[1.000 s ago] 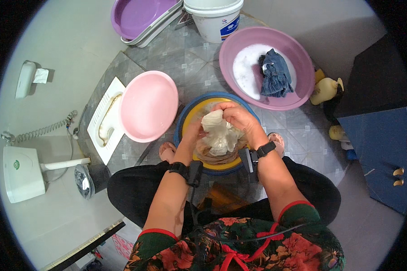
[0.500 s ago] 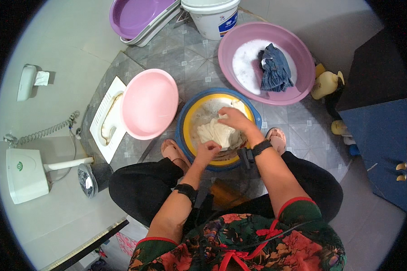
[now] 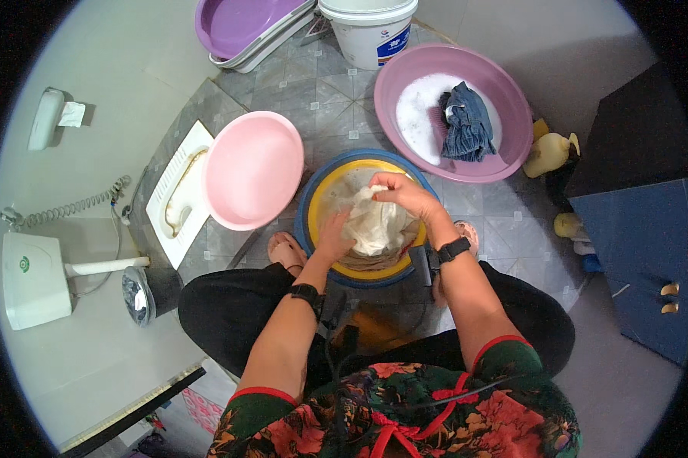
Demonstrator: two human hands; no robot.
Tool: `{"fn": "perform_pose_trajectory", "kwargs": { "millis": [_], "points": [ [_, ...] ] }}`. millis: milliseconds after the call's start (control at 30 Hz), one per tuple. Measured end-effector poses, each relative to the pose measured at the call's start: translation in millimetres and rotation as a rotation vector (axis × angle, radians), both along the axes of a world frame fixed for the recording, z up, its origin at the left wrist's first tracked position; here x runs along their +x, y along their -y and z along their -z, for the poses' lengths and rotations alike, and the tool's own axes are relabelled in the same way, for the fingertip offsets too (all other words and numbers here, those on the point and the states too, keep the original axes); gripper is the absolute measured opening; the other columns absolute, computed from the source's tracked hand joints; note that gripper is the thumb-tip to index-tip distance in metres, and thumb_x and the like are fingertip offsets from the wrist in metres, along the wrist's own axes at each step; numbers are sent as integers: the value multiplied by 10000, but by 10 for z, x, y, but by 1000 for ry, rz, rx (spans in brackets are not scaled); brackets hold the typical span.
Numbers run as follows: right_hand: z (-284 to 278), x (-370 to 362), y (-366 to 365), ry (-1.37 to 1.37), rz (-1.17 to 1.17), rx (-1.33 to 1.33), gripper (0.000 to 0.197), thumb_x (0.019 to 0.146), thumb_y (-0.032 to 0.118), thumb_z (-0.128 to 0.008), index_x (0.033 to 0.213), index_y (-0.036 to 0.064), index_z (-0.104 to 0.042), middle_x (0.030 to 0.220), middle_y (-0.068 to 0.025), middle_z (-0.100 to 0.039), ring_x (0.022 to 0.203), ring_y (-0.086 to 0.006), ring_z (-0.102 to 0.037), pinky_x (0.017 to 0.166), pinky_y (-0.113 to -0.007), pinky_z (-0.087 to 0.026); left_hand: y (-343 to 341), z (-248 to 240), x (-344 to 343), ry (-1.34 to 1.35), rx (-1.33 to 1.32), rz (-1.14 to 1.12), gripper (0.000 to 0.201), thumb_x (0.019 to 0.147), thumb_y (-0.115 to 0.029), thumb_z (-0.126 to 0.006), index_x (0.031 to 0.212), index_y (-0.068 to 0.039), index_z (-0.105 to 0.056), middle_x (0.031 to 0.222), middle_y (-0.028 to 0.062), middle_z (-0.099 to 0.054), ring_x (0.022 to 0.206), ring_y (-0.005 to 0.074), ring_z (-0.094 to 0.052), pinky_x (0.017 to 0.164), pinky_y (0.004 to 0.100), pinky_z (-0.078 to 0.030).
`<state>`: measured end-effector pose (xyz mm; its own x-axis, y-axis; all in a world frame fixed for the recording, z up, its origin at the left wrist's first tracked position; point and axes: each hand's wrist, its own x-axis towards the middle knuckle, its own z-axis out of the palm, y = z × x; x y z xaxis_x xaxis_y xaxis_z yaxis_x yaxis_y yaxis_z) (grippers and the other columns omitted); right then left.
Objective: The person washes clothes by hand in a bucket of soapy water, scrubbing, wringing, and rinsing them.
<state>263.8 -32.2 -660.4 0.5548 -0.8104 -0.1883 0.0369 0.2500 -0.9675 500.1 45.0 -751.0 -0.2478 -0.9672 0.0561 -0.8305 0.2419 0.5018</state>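
A wet cream-white cloth (image 3: 378, 227) is bunched in a blue-rimmed yellow basin (image 3: 308, 221) between my feet. Fingers bent, my right hand (image 3: 405, 195) pinches the cloth's upper edge and lifts part of it. On the cloth's left side my left hand (image 3: 334, 235) lies with its fingers stretched out toward it, slightly blurred. Murky water and some brownish fabric (image 3: 374, 262) show around and under the white cloth.
A mauve basin (image 3: 516, 114) holds suds and blue denim (image 3: 468, 122). An unfilled pink basin (image 3: 254, 172) leans over the squat toilet (image 3: 177, 195). Behind stand a white bucket (image 3: 363, 42) and a purple tub (image 3: 245, 27). A blue cabinet (image 3: 642, 259) and pump bottle (image 3: 549, 155) are at right.
My right hand has raised the cloth's edge, and the cloth has spread toward the right. My left hand has moved slightly left and its fingers have straightened off the cloth's near edge.
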Motion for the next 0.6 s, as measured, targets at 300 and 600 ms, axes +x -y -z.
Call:
{"fn": "perform_pose_trajectory", "kwargs": {
  "millis": [300,600],
  "points": [
    [-223,-206,180,446,292,249,149,854,54,-580,1000,71,-557,936,1,-604,884,-91,-569,760,-231,-455,437,-545,142,-485,559,-302,228,725,-205,-745,793,-33,-611,694,21,-571,648,123,-521,599,281,-411],
    [517,-186,100,-631,451,-294,173,792,85,-604,961,62,-574,895,-145,-607,883,-289,-579,794,-352,-454,658,-1096,100,-751,472,-242,250,770,-125,-705,709,-91,-466,661,-37,-468,634,64,-430,565,242,-353]
  ]
}}
